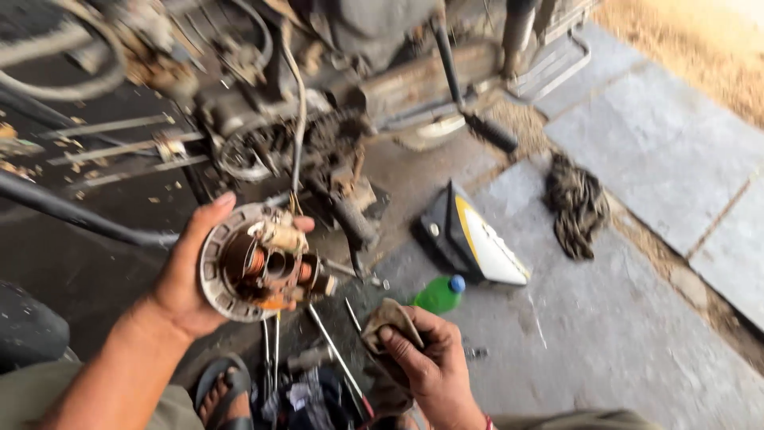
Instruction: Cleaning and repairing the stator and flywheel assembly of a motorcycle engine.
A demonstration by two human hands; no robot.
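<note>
Nearest the camera, the right hand (426, 362) pinches a dirty rag (390, 318) in a closed grip, low above the stone floor (637, 334). Left of it, the left hand (191, 279) cups a round stator plate (259, 263) with copper coils, fingers curled around its rim. Beyond stands a stripped motorcycle engine (302, 135); a green bottle (439, 295) and side panel (469, 239) lie nearby.

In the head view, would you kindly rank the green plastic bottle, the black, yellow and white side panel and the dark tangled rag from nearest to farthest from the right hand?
From the right hand:
1. Green plastic bottle, just above it.
2. Black, yellow and white side panel, up-right.
3. Dark tangled rag, far right on the slabs.
</note>
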